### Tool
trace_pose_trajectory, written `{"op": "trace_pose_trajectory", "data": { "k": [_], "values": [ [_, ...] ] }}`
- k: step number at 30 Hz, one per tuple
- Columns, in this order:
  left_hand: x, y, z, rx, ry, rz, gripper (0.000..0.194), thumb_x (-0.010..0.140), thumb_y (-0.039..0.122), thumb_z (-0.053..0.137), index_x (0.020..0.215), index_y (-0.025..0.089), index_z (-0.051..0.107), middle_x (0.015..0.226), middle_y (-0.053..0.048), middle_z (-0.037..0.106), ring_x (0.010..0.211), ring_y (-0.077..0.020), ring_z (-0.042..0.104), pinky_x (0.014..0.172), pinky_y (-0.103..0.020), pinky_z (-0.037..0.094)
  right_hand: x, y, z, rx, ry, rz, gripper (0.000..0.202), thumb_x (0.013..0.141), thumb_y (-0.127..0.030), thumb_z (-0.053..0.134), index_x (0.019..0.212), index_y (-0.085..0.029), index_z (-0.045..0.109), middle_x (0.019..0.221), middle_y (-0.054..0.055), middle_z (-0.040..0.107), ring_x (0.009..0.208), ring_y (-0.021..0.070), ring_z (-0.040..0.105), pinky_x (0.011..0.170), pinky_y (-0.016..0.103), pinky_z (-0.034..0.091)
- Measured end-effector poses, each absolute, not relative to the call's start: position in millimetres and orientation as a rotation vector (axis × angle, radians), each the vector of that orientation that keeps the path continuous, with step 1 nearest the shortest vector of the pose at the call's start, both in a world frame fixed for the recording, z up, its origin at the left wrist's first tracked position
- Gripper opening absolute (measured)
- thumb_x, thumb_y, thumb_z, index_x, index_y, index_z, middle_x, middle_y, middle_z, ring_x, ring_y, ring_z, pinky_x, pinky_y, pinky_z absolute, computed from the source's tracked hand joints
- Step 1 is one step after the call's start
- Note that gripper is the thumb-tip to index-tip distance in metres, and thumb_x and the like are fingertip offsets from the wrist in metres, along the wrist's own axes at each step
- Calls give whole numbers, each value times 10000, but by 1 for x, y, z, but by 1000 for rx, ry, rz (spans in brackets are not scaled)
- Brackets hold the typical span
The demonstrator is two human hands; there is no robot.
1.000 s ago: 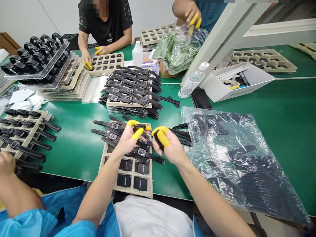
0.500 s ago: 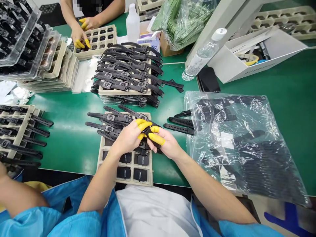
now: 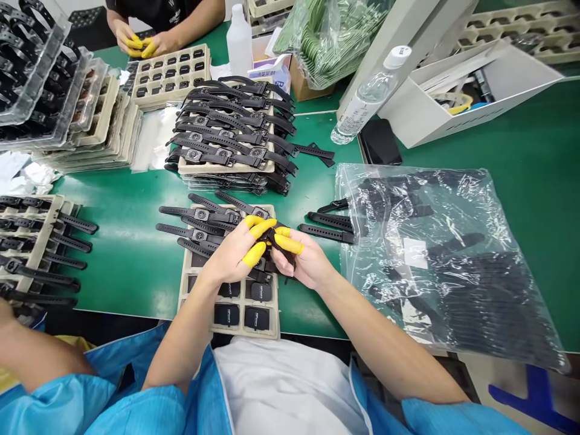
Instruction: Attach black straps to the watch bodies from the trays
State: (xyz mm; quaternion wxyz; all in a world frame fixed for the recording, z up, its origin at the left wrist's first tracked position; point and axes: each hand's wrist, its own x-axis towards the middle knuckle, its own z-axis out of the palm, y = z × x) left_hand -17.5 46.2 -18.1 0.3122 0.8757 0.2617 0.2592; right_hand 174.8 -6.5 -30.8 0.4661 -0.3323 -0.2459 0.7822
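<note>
Yellow covers sit on the fingertips of my left hand (image 3: 240, 248) and my right hand (image 3: 301, 254). Both hands pinch a small black watch (image 3: 270, 237) between them, mostly hidden by the fingers. Beneath them lies a beige tray (image 3: 275, 302). Its upper part bears several black watches with straps, such as one watch (image 3: 199, 235) on the left. Its lower compartments hold square black watch faces (image 3: 258, 318). Loose black straps (image 3: 326, 233) lie right of my right hand, partly in a clear plastic bag (image 3: 415, 254).
Behind the tray stands a stack of watch trays (image 3: 226, 133). A bottle (image 3: 367, 99), a black phone (image 3: 381, 142) and a white box (image 3: 453, 115) are at the right. More trays (image 3: 40, 241) stand left. A co-worker's hands (image 3: 140, 45) are beyond another tray (image 3: 172, 72).
My fingers have shifted slightly around the black watch, which is now more covered. The co-worker's hands have moved back from their tray and come together. The view has shifted a little.
</note>
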Motion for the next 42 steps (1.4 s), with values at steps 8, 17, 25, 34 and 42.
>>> {"op": "trace_pose_trajectory", "data": {
  "k": [8,17,25,34,42],
  "values": [
    [-17,47,-28,2460,831,556,433,1000,209,487,1418,128,571,1251,-174,630,1217,-303,615,1063,-467,556,181,-2,-29,-919,-633,1953,489,806,-592,846,828,-187,575,544,-20,646,365,67,417,358,179,253],
    [-10,46,-22,1954,871,939,266,976,327,702,1209,201,676,1086,-81,730,991,-205,714,845,-309,593,180,-3,-24,-855,-680,1832,464,843,-608,808,876,-198,593,570,-49,583,472,108,512,472,219,420],
    [-4,51,-16,1102,924,1313,431,879,545,798,1023,209,569,1055,-77,795,737,-177,763,614,-264,601,183,-3,-25,-860,-712,2171,453,875,-606,750,799,-194,577,514,-112,369,409,56,240,401,195,381],
    [-12,59,-21,1135,1073,1072,437,910,464,751,1219,203,586,1246,-132,771,660,-172,770,451,-226,564,189,0,-24,-933,-742,1877,391,882,-542,768,946,-227,547,592,-97,540,392,51,283,376,174,277],
    [-5,42,-34,2108,826,850,565,883,14,488,1375,228,661,1378,-79,699,1299,-228,654,1129,-418,550,177,-5,-24,-921,-842,1963,330,860,-479,725,841,-198,553,503,-49,565,382,61,293,389,202,145]
  ]
}}
